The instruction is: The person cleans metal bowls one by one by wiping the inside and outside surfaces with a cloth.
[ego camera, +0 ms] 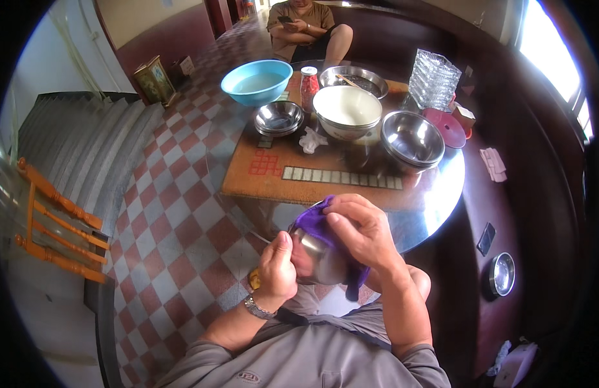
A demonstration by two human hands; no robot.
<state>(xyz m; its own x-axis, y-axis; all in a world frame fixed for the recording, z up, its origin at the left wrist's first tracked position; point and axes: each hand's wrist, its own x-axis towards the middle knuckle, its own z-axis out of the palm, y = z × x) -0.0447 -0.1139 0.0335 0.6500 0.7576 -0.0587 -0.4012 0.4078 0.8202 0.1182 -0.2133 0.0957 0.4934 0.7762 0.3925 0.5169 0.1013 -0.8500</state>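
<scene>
My left hand (279, 269) grips the left side of a stainless steel bowl (319, 262), held above my lap with its shiny outside towards me. My right hand (360, 228) presses a purple cloth (313, 223) against the bowl's rim and right side; part of the cloth hangs below. Beyond, on a round glass-topped table (260, 179), stand small stacked steel bowls (278, 118), stacked cream enamel bowls (347, 111) and larger stacked steel bowls (413, 138). A crumpled white tissue (311, 140) lies between the stacks.
Farther back are a blue basin (257, 82) of water, a red-filled jar (309, 89), a steel basin (372, 77), stacked glass dishes (433, 80) and a red lid (445, 127). A seated person (302, 29) holds a phone. The right bench bears a phone (486, 239) and steel bowl (502, 274).
</scene>
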